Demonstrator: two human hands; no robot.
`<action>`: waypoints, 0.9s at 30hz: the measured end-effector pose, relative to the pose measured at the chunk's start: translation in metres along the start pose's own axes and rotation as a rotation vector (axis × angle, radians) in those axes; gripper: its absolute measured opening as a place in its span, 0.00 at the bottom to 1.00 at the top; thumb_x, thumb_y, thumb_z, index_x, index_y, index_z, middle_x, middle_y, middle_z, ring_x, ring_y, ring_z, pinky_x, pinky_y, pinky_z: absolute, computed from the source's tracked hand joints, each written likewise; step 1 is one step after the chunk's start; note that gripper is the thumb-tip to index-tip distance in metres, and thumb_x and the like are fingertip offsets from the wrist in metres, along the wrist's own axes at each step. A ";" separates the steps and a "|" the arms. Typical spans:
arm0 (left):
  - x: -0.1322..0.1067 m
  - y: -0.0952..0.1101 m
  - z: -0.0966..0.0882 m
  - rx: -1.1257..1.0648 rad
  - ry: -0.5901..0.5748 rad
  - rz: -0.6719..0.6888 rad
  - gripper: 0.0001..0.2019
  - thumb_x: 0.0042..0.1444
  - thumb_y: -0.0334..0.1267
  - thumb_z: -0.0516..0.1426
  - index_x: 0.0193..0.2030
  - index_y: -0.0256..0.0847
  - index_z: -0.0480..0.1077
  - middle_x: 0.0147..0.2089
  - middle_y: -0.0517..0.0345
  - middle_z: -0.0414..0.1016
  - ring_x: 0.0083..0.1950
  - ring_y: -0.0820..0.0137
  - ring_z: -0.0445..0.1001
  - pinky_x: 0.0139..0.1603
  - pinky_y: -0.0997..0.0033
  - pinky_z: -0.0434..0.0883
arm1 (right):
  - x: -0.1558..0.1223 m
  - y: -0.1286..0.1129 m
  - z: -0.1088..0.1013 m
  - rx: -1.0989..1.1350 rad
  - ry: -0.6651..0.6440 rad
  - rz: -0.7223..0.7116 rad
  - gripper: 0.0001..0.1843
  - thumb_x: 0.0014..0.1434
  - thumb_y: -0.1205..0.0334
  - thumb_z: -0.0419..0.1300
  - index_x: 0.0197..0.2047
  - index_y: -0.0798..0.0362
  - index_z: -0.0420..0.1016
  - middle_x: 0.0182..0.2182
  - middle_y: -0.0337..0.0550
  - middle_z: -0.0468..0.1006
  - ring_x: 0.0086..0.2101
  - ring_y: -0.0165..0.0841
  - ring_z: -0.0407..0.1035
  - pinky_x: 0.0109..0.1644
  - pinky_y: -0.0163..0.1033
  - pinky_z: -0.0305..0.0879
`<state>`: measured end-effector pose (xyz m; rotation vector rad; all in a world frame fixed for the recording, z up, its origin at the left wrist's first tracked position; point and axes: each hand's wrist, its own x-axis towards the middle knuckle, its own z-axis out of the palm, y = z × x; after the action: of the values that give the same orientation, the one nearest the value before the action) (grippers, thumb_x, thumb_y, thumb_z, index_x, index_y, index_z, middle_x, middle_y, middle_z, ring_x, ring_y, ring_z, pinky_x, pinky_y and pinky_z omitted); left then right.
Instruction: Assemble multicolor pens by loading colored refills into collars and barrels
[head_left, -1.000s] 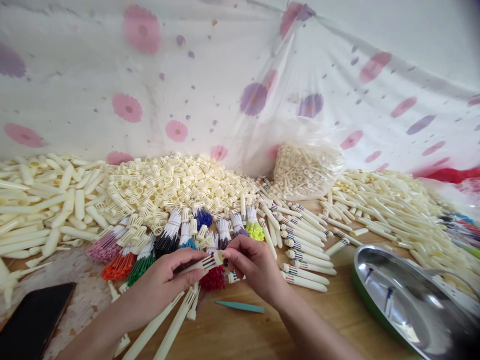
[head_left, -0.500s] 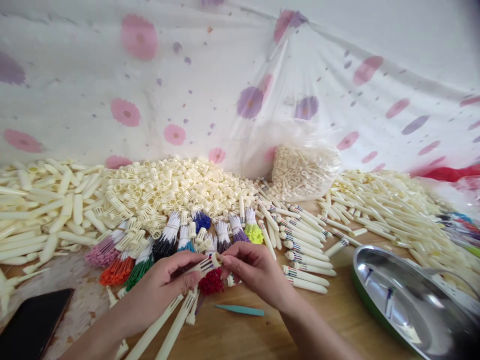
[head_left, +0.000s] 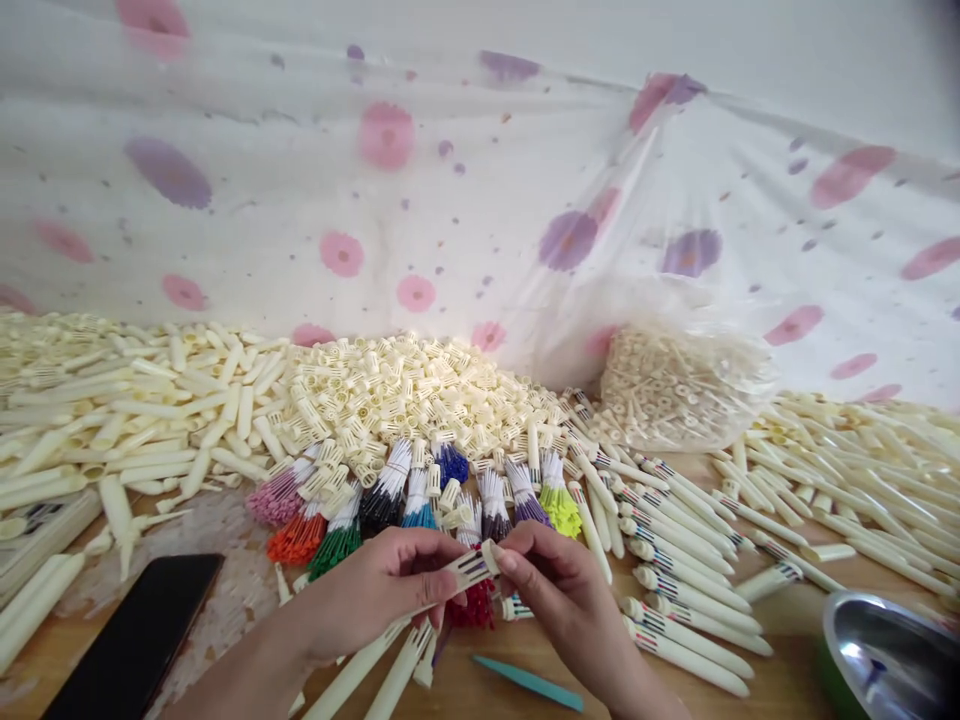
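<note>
In the lower middle of the frame, a cream slotted pen (head_left: pixel 474 568) lies tilted between two hands, its collar end up and to the right; the left hand (head_left: pixel 397 585) is curled round its body, thumb pressed along the side, fingers closed snugly on it; the right hand (head_left: pixel 555 585) comes in from the lower right, thumb and forefinger drawn nearly together at the collar; whether they pinch the rim or some small part there, I cannot tell.

Dark strips show in the slots; just behind, partly hidden, sits the red bundle (head_left: pixel 480 608), with the yellow bundle (head_left: pixel 560 505) a little right of it; below centre a teal strip (head_left: pixel 527 683) lies on the table (head_left: pixel 457 695); lower right, a row of pens (head_left: pixel 690 650) rests side by side.

For this close work, a firm left grip just below the slots seems best, leaving the collar free; the right fingertips would do well to work gently, in line with the barrel, since sideways force could bend something thin.
</note>
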<state>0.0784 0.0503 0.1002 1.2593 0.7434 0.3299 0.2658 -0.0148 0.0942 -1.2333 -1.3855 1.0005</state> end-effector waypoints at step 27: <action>0.003 -0.007 0.002 -0.147 -0.255 -0.055 0.17 0.48 0.49 0.63 0.40 0.40 0.77 0.31 0.59 0.74 0.26 0.76 0.66 0.30 0.73 0.62 | 0.006 -0.004 -0.035 -0.096 -0.441 -0.311 0.10 0.62 0.60 0.56 0.34 0.55 0.75 0.25 0.43 0.79 0.29 0.29 0.72 0.36 0.33 0.67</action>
<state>0.0802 0.0485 0.0926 1.1152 0.5251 0.1717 0.2997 -0.0109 0.1050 -0.8522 -1.9202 1.0291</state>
